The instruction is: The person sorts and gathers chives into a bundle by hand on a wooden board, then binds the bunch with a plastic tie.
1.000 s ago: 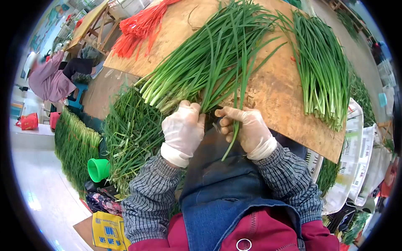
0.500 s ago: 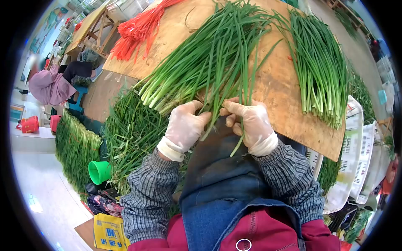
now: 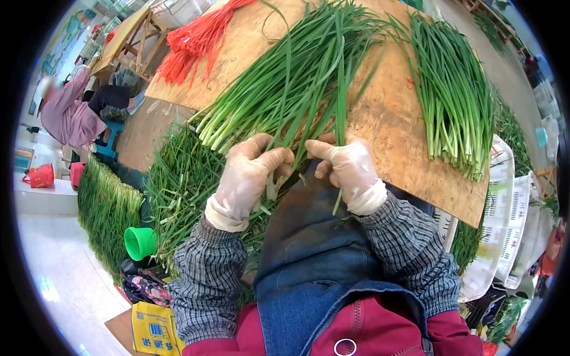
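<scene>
Both hands wear thin whitish gloves at the near edge of a wooden board [image 3: 392, 115]. My left hand [image 3: 242, 178] is closed, thumb against fingers, on a few garlic chive leaves beside the root ends of a loose pile of garlic chives [image 3: 285, 83]. A little to its right, my right hand [image 3: 350, 169] pinches some upright garlic chives [image 3: 341, 101], and a pale stalk end pokes out below the fingers. The fingertips of both hands are partly hidden. A neater bunch of garlic chives [image 3: 451, 101] lies on the board to the right.
Red ties [image 3: 199, 38] lie at the board's far left. Below left is a heap of loose green leaves [image 3: 184, 190], with a green bucket [image 3: 141, 244] and standing chive bundles [image 3: 107, 207]. White plastic baskets [image 3: 496, 225] stand at right. A seated person [image 3: 71, 115] works at far left.
My left hand has moved left and toward me, drawing leaves down. My right hand has shifted slightly left, and its chives stand more upright. The seated person's arm has risen.
</scene>
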Available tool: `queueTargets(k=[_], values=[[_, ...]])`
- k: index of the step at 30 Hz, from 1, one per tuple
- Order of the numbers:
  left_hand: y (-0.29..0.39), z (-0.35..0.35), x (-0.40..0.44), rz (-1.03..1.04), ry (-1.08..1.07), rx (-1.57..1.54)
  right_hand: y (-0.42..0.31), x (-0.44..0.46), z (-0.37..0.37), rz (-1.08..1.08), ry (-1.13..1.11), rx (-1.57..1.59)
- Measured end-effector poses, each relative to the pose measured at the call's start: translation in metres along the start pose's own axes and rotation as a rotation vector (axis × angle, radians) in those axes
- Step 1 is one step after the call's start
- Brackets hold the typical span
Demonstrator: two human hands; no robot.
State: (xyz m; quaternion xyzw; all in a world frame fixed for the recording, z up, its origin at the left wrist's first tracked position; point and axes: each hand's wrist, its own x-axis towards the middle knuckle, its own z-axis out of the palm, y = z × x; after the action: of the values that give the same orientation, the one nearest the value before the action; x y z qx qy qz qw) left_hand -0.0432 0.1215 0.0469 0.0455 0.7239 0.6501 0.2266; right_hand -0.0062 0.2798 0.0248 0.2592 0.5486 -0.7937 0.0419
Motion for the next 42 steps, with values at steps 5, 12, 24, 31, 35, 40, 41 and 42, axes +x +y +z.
queueTargets(k=[5, 12, 24, 31, 35, 40, 41, 42], values=[[-0.005, 0.003, -0.002, -0.164, -0.024, -0.04, 0.018, 0.015, 0.011, -0.246, 0.103, -0.357], [-0.031, -0.008, 0.004, 0.182, 0.077, 0.33, 0.023, 0.022, 0.018, -0.367, 0.212, -0.778], [-0.033, 0.005, 0.003, 0.238, 0.102, 0.602, -0.01, -0.002, -0.015, -0.047, 0.012, -0.08], [-0.041, -0.006, 0.005, 0.191, -0.084, 0.663, -0.008, -0.004, -0.012, -0.078, -0.01, -0.103], [-0.034, 0.003, 0.002, -0.12, -0.137, 0.152, -0.003, -0.002, -0.01, -0.081, 0.01, -0.123], [-0.012, 0.02, -0.011, -0.189, -0.164, -0.037, -0.002, -0.004, -0.009, -0.12, 0.031, -0.073], [-0.01, 0.021, -0.012, -0.216, -0.151, -0.055, -0.002, -0.005, -0.01, -0.11, 0.027, -0.045], [-0.008, 0.022, -0.013, -0.241, -0.137, -0.074, -0.003, -0.005, -0.012, -0.09, 0.021, 0.007]])
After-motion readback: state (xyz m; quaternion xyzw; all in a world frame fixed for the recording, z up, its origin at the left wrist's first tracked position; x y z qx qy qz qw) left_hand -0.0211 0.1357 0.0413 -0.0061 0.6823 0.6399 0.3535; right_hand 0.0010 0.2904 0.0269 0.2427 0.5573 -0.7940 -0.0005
